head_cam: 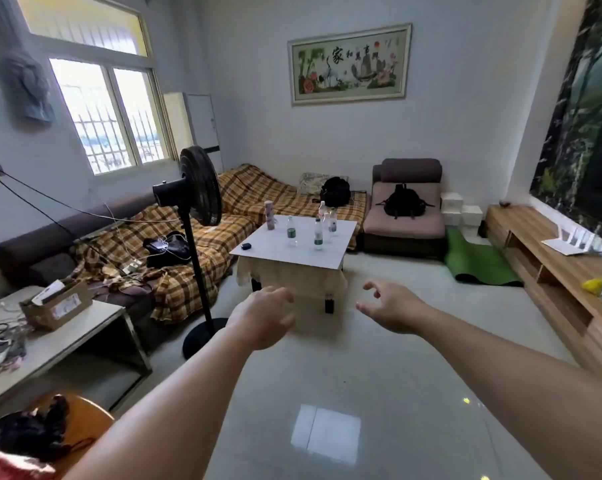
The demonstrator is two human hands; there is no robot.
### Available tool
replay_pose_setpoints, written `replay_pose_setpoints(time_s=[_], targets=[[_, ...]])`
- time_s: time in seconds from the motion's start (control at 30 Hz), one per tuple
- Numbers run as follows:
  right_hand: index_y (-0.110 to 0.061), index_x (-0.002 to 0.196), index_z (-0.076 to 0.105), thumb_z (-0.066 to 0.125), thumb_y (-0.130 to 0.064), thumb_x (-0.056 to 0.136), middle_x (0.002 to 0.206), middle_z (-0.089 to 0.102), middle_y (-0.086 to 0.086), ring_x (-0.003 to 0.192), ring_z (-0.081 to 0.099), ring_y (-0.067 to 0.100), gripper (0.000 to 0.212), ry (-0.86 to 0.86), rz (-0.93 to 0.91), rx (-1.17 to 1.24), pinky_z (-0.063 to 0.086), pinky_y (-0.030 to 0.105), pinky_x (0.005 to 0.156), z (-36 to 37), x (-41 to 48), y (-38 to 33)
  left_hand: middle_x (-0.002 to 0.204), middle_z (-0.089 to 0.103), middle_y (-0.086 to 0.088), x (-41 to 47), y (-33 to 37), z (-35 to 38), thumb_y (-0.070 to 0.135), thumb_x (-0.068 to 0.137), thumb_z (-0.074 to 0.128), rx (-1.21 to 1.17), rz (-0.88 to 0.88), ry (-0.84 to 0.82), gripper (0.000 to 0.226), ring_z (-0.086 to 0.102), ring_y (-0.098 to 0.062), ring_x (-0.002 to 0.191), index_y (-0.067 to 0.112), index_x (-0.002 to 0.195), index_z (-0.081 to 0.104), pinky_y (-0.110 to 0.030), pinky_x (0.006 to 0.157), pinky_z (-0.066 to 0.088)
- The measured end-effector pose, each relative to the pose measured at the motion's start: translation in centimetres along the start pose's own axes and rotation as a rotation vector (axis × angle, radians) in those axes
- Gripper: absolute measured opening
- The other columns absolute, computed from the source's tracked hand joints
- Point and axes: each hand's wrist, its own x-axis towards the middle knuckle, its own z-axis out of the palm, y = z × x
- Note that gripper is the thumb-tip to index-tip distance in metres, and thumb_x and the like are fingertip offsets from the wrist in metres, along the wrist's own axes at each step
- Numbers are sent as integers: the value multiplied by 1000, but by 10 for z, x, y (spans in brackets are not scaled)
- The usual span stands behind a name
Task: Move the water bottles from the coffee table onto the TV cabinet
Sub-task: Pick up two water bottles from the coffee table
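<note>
Several clear water bottles stand upright on the white coffee table [258, 249] across the room: one with a green label [291, 231], another [318, 234] to its right, and more [331, 218] behind them. The wooden TV cabinet [534, 233] runs along the right wall. My left hand [265, 315] and my right hand [389, 306] are stretched out in front of me, short of the table, both empty with fingers loosely spread.
A black standing fan [200, 188] stands left of the coffee table, in front of the plaid-covered sofa [175, 271]. A pink tumbler [269, 215] and a small dark object [245, 246] sit on the table. A green mat [476, 261] lies by the cabinet. Papers [562, 245] rest on the cabinet.
</note>
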Motion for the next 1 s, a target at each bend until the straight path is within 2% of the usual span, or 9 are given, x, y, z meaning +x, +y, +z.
replay_pose_setpoints(time_s=[0.13,0.27,0.37,0.5,0.67,0.83,0.93,1.0], targets=[[-16,134,46,58,-43,88,134,52,9,119,51,24,55,63,19,27,39,30,89,14,48,-3,118,57,4,57,-25,9,39,82,52,-81,-14,40,34,51,-19,109,33,115,55,-39,91,45],[-18,133,46,57,-43,89,133,51,8,122,49,24,52,49,17,-7,39,35,98,32,89,6,112,56,7,105,-42,29,41,81,51,-104,-2,30,32,52,-15,104,34,112,55,-34,83,45],[-18,132,47,55,-43,90,131,52,9,120,49,24,50,63,30,8,39,35,99,35,131,19,112,56,4,148,-51,42,38,82,52,-153,-8,39,32,52,-17,106,32,114,56,-35,87,46],[-18,132,47,54,-45,90,134,51,8,122,49,23,50,52,43,32,41,38,101,38,198,51,119,55,2,213,-55,63,38,83,50,-106,-12,-18,37,50,-18,111,30,119,53,-40,92,46],[-18,133,46,53,-46,90,136,49,9,124,47,24,52,39,60,95,39,37,98,34,304,91,121,53,3,314,-55,81,37,84,51,-94,-53,-12,35,50,-18,110,30,118,54,-39,93,46],[-21,137,42,51,-48,91,132,52,10,114,52,23,54,-60,45,158,37,29,85,13,409,115,125,51,5,410,-52,89,38,85,51,-41,-56,-13,35,50,-17,110,31,119,51,-38,90,47],[-21,139,41,51,-47,92,132,52,10,112,53,24,55,-59,61,191,36,28,84,1,458,124,126,51,5,455,-54,93,39,84,51,-27,-43,-14,36,51,-18,106,31,119,51,-39,89,47],[-22,139,40,51,-47,92,134,51,10,109,52,23,55,-67,56,178,36,28,84,-4,494,129,129,51,5,489,-61,98,39,85,51,-7,-49,-21,37,49,-19,110,31,121,51,-40,91,45]])
